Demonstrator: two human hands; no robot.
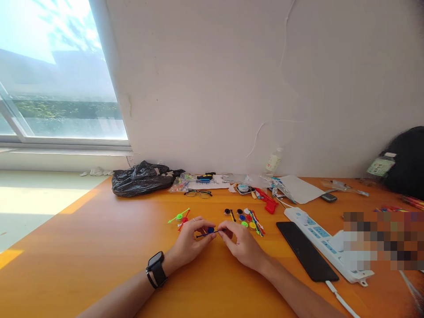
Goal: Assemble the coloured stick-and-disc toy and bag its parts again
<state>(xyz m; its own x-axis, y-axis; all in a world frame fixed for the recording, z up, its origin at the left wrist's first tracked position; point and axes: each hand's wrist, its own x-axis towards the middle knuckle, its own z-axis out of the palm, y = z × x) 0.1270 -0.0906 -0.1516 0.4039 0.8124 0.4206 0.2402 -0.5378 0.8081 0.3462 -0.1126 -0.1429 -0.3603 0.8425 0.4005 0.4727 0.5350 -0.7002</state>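
Observation:
Near the front of the table, my left hand (pixel 192 238) and my right hand (pixel 243 243) meet over a thin blue plastic arrow (pixel 202 235). Each hand pinches it between thumb and fingers, the right one at its right end. A round blue disc (pixel 211 230) shows between the left fingers, just above the arrow; whether the two are joined I cannot tell. Left of my hands lie a green arrow with a green disc (pixel 179 217) and a red arrow piece (pixel 184 219). To the right are several coloured discs (pixel 243 217) and a bundle of coloured arrows (pixel 256 221).
A black phone (pixel 306 251) and a white power strip (pixel 327 243) lie at the right. Along the wall are a black plastic bag (pixel 144 179), glasses (pixel 198 193), a red toy gun (pixel 267 202) and white paper (pixel 300 190). Part of the right side is pixelated.

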